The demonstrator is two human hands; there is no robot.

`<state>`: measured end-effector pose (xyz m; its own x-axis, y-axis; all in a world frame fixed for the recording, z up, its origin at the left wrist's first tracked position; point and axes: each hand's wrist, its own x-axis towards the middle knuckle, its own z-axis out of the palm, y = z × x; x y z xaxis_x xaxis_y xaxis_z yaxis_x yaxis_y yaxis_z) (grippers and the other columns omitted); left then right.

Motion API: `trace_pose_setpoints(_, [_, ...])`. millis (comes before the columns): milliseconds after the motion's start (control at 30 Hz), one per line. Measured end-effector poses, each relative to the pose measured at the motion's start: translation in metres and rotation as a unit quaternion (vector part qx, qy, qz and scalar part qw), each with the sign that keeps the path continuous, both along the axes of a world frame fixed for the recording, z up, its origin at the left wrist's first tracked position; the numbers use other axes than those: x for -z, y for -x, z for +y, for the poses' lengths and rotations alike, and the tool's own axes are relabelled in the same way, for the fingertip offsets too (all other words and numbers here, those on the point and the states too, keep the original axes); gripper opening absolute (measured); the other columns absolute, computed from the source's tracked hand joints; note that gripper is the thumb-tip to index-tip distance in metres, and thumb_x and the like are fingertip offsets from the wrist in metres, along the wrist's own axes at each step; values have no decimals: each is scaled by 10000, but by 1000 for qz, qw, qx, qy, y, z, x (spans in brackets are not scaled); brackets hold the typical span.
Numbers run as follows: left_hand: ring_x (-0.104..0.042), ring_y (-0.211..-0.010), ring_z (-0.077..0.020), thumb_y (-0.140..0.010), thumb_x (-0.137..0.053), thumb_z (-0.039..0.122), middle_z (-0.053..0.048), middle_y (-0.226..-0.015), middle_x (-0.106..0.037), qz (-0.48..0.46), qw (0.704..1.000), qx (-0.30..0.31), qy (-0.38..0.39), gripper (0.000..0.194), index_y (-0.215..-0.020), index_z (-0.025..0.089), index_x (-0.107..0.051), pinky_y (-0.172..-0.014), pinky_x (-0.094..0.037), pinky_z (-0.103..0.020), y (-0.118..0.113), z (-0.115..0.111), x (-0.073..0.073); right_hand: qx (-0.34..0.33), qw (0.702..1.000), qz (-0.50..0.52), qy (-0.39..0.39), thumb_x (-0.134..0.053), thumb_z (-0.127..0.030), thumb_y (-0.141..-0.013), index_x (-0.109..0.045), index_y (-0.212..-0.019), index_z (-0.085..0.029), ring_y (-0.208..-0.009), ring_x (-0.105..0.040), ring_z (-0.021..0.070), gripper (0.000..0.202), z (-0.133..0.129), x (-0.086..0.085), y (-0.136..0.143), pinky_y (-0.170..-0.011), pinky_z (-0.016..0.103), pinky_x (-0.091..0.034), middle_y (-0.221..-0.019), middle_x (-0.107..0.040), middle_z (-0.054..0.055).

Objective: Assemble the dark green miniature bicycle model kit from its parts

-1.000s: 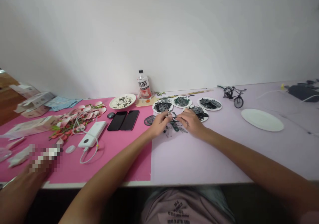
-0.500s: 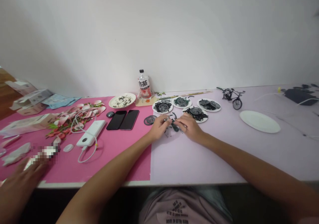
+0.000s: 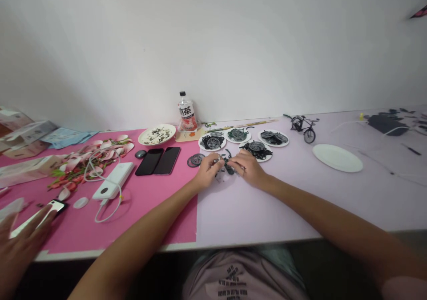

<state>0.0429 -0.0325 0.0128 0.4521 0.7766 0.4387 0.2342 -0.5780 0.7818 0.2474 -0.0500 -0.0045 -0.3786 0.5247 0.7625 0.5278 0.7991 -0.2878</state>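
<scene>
Small dark green model-bike assembly [image 3: 227,167] pinched between both hands over the lilac table [image 3: 267,206], just past the seam with the pink mat [image 3: 160,211]. Left hand [image 3: 207,172] closed on the assembly's left end, a small silvery piece showing at the fingertips; right hand [image 3: 247,168] closed on the right end, fingers curled over it. Exact part being fitted too small to tell. Judged mid-fit: best done with forearms resting on the table, one hand steadying the frame while the other seats the piece, pressure light so the thin parts neither bend nor spring away. At 12 o'clock of the hands, four small plates of parts [image 3: 256,148] holding wheels and dark bits; loose wheel [image 3: 195,160] at 10 o'clock on the pink mat. Finished model bicycle [image 3: 300,124] at 1 o'clock, empty white plate [image 3: 336,157] at 3 o'clock. Tea bottle [image 3: 186,112] against the wall at 11 o'clock, dish of scraps [image 3: 156,135] beside it. Two black phones [image 3: 158,160] and a white power bank [image 3: 112,180] with cable at 9 o'clock, pink-and-green litter beyond. Another person's hand [image 3: 16,242] at far 8 o'clock, touching a phone [image 3: 36,215].
</scene>
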Motion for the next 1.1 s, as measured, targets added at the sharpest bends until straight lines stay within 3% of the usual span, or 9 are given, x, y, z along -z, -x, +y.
trace_pose_setpoints(133, [-455,-705,-164,-926,-475,428,-1,-722,-478,2,1000,-4,13,296,-752,189,-494,-664,-378,-293,-1,-2,3,3,1000,16,6,-520,-343,-1055,-657,-831,-205,-702,-477,193,297,-1,0,1,-722,349,-392,-704,-654,32])
trace_pose_setpoints(233, [-466,-713,-151,-934,-503,416,10,-797,-503,-35,999,-12,19,223,-949,194,-506,-678,-397,-281,-2,-4,7,3,1000,22,12,-509,-345,-1058,-652,-799,-208,-689,-471,194,326,-2,0,1,-704,344,-391,-672,-639,28])
trace_pose_setpoints(367, [-472,-721,-145,-912,-550,375,33,-824,-475,-47,999,-24,-2,323,-1161,223,-410,-699,-401,-272,-4,-7,9,-4,1000,15,26,-485,-359,-1064,-639,-767,-215,-672,-464,195,365,-6,-2,2,-685,343,-395,-658,-628,27])
trace_pose_setpoints(667, [-568,-907,-202,-941,-501,387,-71,-1013,-621,13,999,-31,-29,215,-1011,187,-538,-770,-448,-301,-5,-7,7,10,1000,14,24,-495,-305,-1052,-593,-728,-216,-671,-455,190,350,-8,-1,2,-659,321,-392,-611,-549,12])
trace_pose_setpoints(800, [-589,-857,-199,-961,-489,410,-65,-970,-652,14,999,-27,-11,242,-998,182,-560,-783,-458,-308,-7,-4,11,54,998,31,18,-591,-314,-994,-687,-1018,-209,-643,-509,177,144,-7,1,1,-633,310,-430,-719,-586,18])
trace_pose_setpoints(933, [-597,-842,-202,-981,-476,399,-55,-925,-660,3,999,-36,-7,246,-978,178,-584,-814,-457,-319,-10,-6,11,82,996,9,-42,-686,-339,-926,-591,-1355,-215,-698,-571,205,456,-8,1,0,-686,337,-494,-818,-639,42])
trace_pose_setpoints(1000, [-593,-850,-204,-984,-473,390,-52,-923,-656,-3,999,-42,-4,241,-974,177,-586,-813,-458,-320,-13,-8,11,82,994,-27,-67,-714,-355,-911,-570,-1405,-226,-765,-597,239,530,-7,1,1,-746,374,-514,-862,-678,68])
trace_pose_setpoints(1100, [-574,-824,-196,-996,-467,385,-43,-903,-645,-5,999,-42,1,239,-976,177,-582,-785,-455,-313,-16,-10,11,85,991,-67,-75,-689,-343,-939,-601,-1396,-242,-788,-595,263,477,-7,0,2,-767,400,-515,-798,-683,66])
